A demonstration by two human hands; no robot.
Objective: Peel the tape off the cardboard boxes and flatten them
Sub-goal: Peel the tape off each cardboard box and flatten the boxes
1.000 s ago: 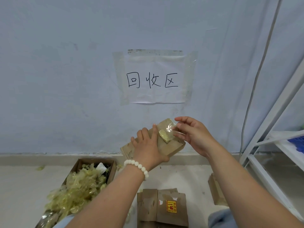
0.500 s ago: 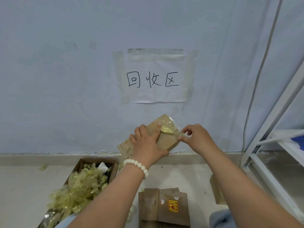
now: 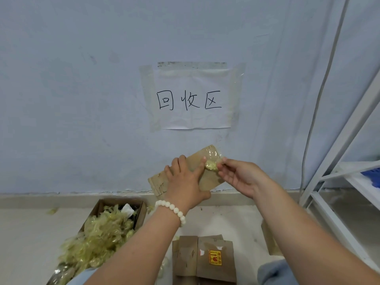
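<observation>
Brown cardboard, a small flat box (image 3: 193, 160), sits gripped in the left hand (image 3: 185, 182), while the right hand (image 3: 244, 177) pinches a crumpled wad of yellowish clear tape (image 3: 210, 166) at the box's upper end. Below the left hand stands an open cardboard carton (image 3: 141, 210) heaped with crumpled tape. Beneath both hands lies a stack of flattened brown boxes (image 3: 205, 258).

Flattened brown cardboard box (image 3: 207, 177) held tilted, yellowish tape (image 3: 210, 164) (crumpled) at its upper end
</observation>
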